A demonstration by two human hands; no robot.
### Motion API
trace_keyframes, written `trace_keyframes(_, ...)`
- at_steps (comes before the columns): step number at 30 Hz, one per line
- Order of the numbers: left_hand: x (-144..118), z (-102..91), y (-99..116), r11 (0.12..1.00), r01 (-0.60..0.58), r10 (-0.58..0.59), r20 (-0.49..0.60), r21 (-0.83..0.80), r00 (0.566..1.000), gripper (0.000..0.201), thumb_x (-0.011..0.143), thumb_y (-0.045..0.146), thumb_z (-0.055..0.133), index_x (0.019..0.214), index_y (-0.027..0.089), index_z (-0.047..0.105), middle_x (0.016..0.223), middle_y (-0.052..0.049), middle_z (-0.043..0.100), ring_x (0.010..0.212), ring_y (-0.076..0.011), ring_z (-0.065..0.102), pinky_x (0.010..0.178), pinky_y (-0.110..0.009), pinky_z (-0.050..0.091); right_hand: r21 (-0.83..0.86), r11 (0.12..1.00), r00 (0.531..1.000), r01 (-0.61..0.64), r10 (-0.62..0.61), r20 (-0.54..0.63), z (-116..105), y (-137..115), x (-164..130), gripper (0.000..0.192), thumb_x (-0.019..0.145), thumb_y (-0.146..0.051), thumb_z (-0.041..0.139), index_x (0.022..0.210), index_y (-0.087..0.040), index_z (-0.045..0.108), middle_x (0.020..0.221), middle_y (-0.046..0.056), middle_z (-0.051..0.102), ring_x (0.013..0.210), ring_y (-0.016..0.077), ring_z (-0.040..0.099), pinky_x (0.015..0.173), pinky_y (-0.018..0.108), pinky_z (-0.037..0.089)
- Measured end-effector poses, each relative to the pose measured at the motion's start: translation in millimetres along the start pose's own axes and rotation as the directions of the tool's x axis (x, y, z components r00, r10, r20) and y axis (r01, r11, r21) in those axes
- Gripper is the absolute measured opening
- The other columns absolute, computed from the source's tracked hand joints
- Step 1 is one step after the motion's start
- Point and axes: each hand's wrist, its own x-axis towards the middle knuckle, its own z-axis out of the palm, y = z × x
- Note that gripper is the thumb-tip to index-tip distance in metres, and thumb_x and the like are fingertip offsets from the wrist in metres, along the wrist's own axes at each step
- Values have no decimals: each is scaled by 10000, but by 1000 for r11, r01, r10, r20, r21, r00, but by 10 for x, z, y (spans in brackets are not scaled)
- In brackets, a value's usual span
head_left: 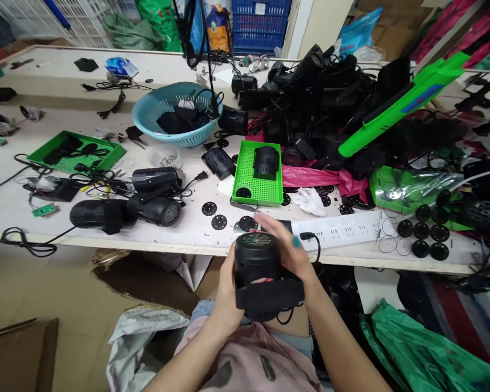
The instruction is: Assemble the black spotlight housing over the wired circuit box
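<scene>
Though cluttered, bench (190, 233) beyond black device (256, 261).

A pale blue basket (188, 141) sits on a white table (24, 222) near a shallow green tray (113, 157) at left, while a dark blue crate (261, 26) stands beyond the far edge and a crumpled green bag (427, 344) lies below at right.

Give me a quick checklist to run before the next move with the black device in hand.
1. Left hand supporting the black device: ok.
2. Right hand firmly gripping: cannot tell; its fingers are extended at the device's side.
3. Patterned end facing up: ok.
4. Green tray empty: not ok; it holds another black unit and a disc.
5. Black plug seated in the power strip: cannot tell.
</scene>
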Motion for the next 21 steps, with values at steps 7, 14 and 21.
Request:
trace_keyframes(7,-56,100,247,909,-191,113,221,371,969,777,693,313,862,1377,254,496,1210,-41,729,1056,-243,704,910,-296,560,-344,823,821,451,-535,-202,32,53,-478,479,995,-589,453,1333,-284,602,1464,97,534,1396,374,438,1154,590,338)
trace_keyframes(14,-189,84,109,824,-227,42,342,520,939,947,594,221,853,1462,266,478,1335,-69,675,1184,-327,651,1027,-413,522,-505,825,794,252,-475,-379,-90,-60,-366,412,1057,-473,367,1212,-252,678,1259,89,673,1201,311,604,1054,496,442)
trace_keyframes(21,-293,34,97,843,-220,-85,526,490,846,912,606,277,863,1441,272,498,1432,-96,605,1322,-360,554,1106,-483,462,-302,941,983,-155,178,50,-255,-8,61,457,950,-607,548,1074,-197,711,1035,82,746,939,240,705,891,390,534)
